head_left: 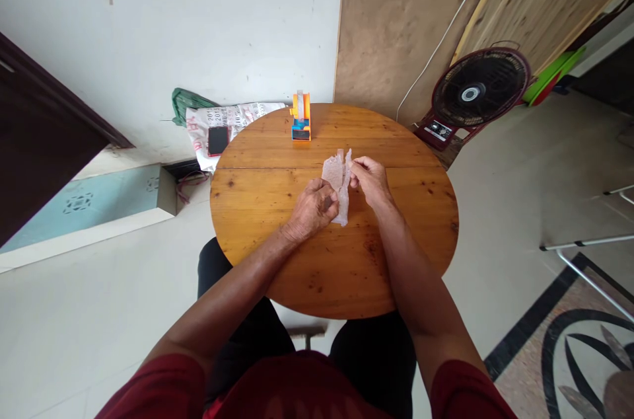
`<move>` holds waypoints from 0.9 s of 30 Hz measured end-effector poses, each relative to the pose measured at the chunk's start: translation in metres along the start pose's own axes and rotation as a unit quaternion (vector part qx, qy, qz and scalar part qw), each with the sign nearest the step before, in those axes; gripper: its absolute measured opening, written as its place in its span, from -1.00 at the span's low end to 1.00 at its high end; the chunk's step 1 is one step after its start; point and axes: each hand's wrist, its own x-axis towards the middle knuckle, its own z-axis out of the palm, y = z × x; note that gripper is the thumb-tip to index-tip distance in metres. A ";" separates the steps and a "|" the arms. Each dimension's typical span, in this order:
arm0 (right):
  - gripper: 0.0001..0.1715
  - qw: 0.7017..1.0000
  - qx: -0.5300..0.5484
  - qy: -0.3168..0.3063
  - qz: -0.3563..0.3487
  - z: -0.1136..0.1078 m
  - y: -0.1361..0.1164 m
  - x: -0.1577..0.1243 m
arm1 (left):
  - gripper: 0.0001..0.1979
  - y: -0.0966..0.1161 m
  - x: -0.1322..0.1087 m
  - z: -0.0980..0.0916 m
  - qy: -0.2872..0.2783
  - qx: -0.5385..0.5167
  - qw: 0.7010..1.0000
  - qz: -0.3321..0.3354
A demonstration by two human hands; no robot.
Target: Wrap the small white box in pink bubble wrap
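A piece of translucent bubble wrap (333, 171) lies on the round wooden table (257, 188), with its right side folded over in a strip. My left hand (313, 209) is closed at its lower left edge, the fingers curled and partly hiding it. On the other side, my right hand (369, 179) pinches the folded right edge near the top. Whether anything lies inside the wrap I cannot tell. Beyond both hands stands an orange and blue tape dispenser (300, 127) with a strip of clear tape on it.
A dark phone (218, 141) rests on a white printed sack (203, 125) beside the table's left edge. To the right stands a floor fan (475, 92) with a dark grille. A white wall (222, 16) rises behind the table. Metal legs (589, 273) stand at far right.
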 end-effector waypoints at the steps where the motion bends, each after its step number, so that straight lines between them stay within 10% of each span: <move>1: -0.71 1.000 0.000 0.000 -0.003 0.000 0.000 0.000 | -0.91 0.000 0.000 0.000 -0.001 0.002 1.000 0.003; 27: -0.91 0.995 -0.075 -0.051 0.034 0.005 0.011 -0.001 | -0.89 -0.007 -0.002 0.006 0.001 -0.005 1.000 0.009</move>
